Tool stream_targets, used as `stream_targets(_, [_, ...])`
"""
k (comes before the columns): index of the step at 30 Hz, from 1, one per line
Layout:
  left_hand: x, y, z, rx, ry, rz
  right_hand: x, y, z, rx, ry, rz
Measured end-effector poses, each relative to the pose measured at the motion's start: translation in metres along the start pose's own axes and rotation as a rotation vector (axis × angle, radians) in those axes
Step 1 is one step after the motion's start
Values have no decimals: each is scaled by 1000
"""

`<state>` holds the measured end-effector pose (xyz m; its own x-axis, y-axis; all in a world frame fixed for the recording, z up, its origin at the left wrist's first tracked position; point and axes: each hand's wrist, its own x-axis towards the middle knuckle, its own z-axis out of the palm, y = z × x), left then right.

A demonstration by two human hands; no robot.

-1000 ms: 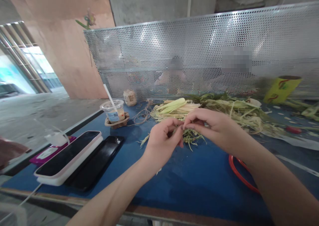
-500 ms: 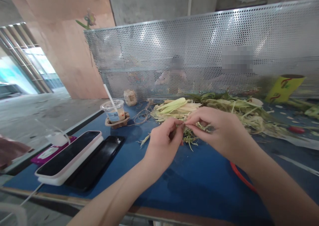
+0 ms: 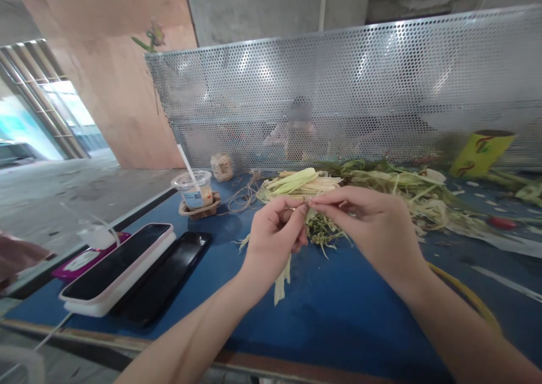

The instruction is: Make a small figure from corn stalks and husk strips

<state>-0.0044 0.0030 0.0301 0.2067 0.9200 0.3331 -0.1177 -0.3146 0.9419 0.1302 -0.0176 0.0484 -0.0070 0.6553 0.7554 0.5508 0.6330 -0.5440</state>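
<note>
Over the blue table, my left hand is closed in a pinch, with a pale strip of husk hanging below its fingers. The fingertips of my right hand pinch together and meet those of the left; whatever small thing lies between them is too small to name. Just beyond the hands is a bundle of pale green husks. Thin green shreds lie behind and below the fingertips, partly hidden by them.
A lidded cup with a straw sits in a cardboard holder on the left, near string. Phones lie at front left. Leafy husks and a yellow roll are at right. A perforated metal screen stands behind.
The pale husk strip now shows hanging under my left hand. Both hands have shifted slightly, still meeting at the fingertips. At lower right, a yellow curved band shows where a red one was.
</note>
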Motion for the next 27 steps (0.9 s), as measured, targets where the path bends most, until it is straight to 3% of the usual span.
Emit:
stream_targets(6, [-6, -5, -1, 317, 81, 295, -5, -5, 8, -112, 68, -47])
stream_targets(12, [-9, -6, -2, 431, 134, 350, -6, -1, 12, -226, 9, -192])
stream_targets(16, [-5, -3, -2, 200, 129, 259, -5, 2, 9, -221, -38, -279])
stream_targets(20, [2, 1, -3, -157, 124, 113, -4, 3, 5, -169, 83, -332])
stream_targets(23, [5, 3, -3, -339, 117, -11, -5, 4, 6, -96, 183, -281])
stream_targets(27, [4, 7, -2, -500, 76, -106, -9, 5, 14, 43, 194, -63])
